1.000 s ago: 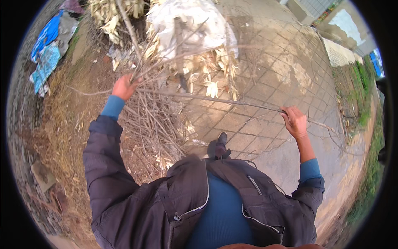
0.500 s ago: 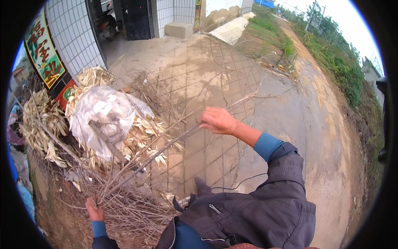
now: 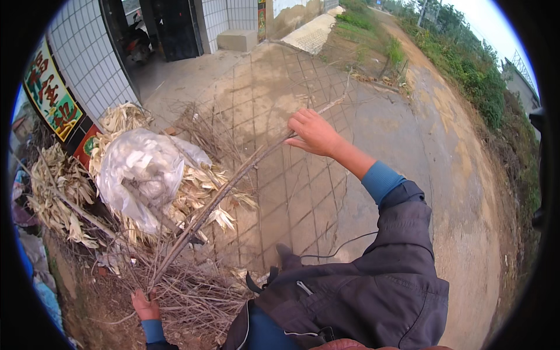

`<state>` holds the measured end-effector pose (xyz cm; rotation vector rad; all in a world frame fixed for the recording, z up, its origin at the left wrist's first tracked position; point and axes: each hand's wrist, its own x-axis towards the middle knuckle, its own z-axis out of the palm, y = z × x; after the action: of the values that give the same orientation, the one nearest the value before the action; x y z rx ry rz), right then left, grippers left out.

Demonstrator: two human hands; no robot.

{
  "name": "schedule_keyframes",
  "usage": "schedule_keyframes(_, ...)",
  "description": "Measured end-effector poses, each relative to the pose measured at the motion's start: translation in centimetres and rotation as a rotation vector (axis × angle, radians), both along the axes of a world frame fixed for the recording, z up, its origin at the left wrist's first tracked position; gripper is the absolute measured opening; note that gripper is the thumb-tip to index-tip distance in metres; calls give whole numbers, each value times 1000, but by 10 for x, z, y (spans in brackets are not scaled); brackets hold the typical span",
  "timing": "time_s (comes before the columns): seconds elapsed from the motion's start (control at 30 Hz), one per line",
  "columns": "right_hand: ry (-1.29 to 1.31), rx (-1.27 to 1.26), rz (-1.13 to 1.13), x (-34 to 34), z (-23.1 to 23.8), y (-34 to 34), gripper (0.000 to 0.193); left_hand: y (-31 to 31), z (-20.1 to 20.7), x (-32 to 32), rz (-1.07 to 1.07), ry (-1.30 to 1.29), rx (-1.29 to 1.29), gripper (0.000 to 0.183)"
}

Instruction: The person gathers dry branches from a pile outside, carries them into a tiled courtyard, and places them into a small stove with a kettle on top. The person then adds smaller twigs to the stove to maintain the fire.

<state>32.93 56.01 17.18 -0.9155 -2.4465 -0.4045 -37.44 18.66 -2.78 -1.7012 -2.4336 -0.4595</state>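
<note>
Long branch (image 3: pixel 233 182) slants from near left to far centre.
Your L hand (image 3: pixel 144 304) grips its near end, R hand (image 3: pixel 315 133) its far part; twig pile (image 3: pixel 198 297) near left. Prob. steadying step; next move seems to need both grips firm.

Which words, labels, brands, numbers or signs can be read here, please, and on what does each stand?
Large characters on the tall, colourful panel at the left edge of the white-tiled wall: lettering is there, but I don't copy out its wording.
Narrow coloured panel farther back: any markings are too small to read.
Plastic bag and long branch: no readable text.
</note>
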Motion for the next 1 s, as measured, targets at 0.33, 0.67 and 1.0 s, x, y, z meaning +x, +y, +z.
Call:
schedule_keyframes(0.33,-207,-67,105,0,-13,13,33,-23,66,-18,144,74,-115,50)
schedule_keyframes(0.67,347,-96,-418,-66,-15,40,41,26,39,75,203,-415,98,48)
schedule_keyframes(1.0,1671,-390,-402,-158,-17,125,55,98,-71,186,-22,-595,62,59)
